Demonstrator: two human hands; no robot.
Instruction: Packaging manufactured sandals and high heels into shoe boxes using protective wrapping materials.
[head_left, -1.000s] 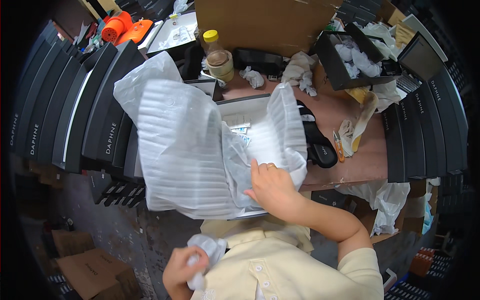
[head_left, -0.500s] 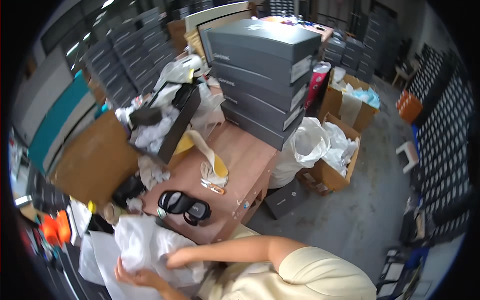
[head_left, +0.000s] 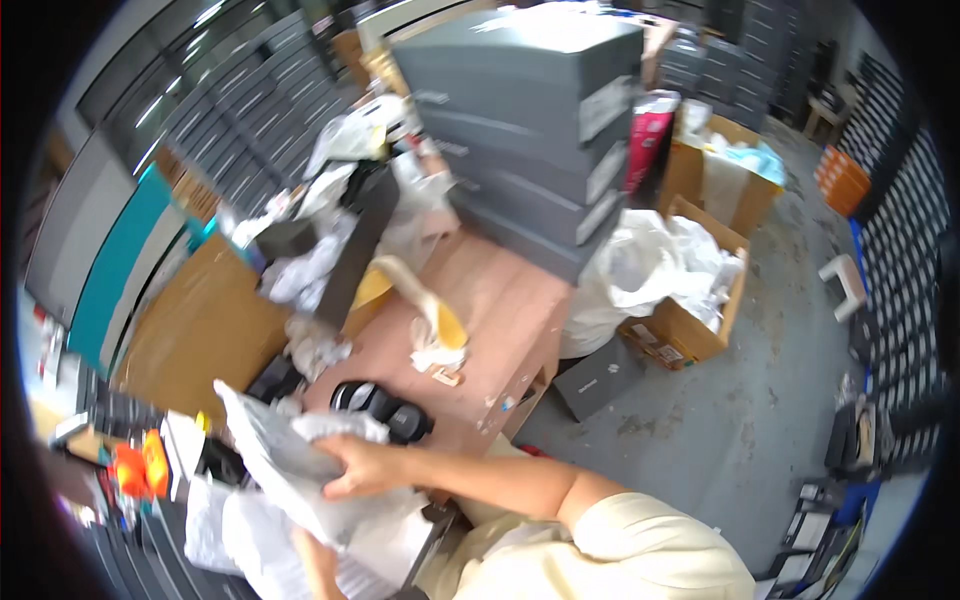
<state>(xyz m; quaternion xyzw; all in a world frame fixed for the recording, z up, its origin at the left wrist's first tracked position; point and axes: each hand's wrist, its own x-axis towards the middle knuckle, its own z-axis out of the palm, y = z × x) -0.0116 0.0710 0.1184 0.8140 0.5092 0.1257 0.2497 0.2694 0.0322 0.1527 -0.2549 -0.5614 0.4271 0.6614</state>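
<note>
White wrapping paper (head_left: 275, 450) rises in a folded sheet at the lower left, and more of it bunches below. My right hand (head_left: 368, 465) reaches across the sheet, its fingers and thumb closed on the paper. Lower down is my left hand (head_left: 312, 555), among the white paper; its fingers are hidden by the sheet. A dark box edge (head_left: 432, 545) shows under the paper near my body. Beyond my right hand, a black strapped sandal (head_left: 385, 410) lies on the table, partly covered by the paper.
A stack of grey shoe boxes (head_left: 510, 130) stands on the pinkish table (head_left: 500, 310). Nearby lie a yellow-and-white strip (head_left: 425, 300) and an open dark box (head_left: 365, 235) of crumpled paper. Right of the table are a white plastic bag (head_left: 630, 270) and cardboard cartons (head_left: 680, 340).
The white paper has been lifted and folded up toward the sandal. My right hand has moved up with it. My left hand's fingers, visible before, are now behind the sheet. The view has shifted slightly.
</note>
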